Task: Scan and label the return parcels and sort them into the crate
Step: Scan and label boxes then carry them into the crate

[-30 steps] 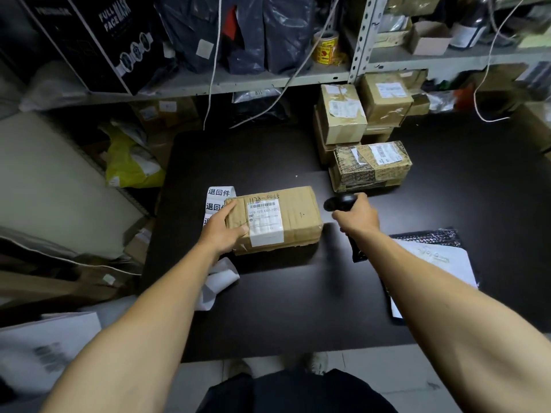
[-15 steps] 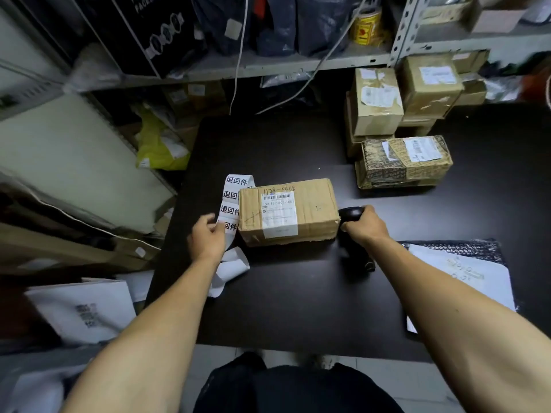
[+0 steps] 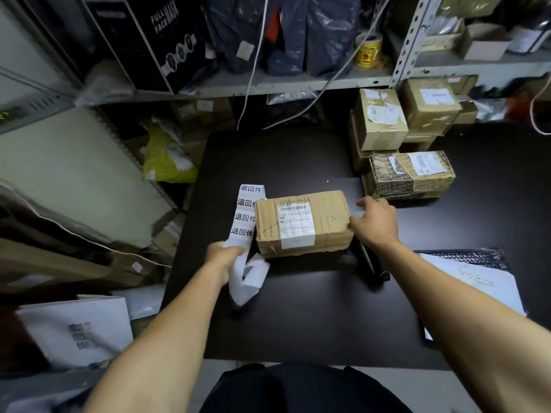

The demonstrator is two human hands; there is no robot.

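Brown parcel [image 3: 302,223] lies flat on black table [image 3: 298,317], barcode label up, handwritten number above label; left hand [image 3: 222,257] pinches strip of return labels [image 3: 247,216], strip running up along parcel's left end and curling below hand; right hand [image 3: 375,223] rests on parcel's right end, fingers loosely spread, gripping nothing; black scanner [image 3: 371,263] lies on table just below right wrist; printed box [image 3: 411,174] and stacked cartons [image 3: 381,120] beyond, near shelf.

Mostly hidden behind right hand [image 3: 376,222] and brown taped cardboard parcel [image 3: 302,223]: black handheld scanner [image 3: 371,263]. Motion-blurred: left hand [image 3: 222,257], white label strip [image 3: 246,234]. Too small to read: parcel's address print.
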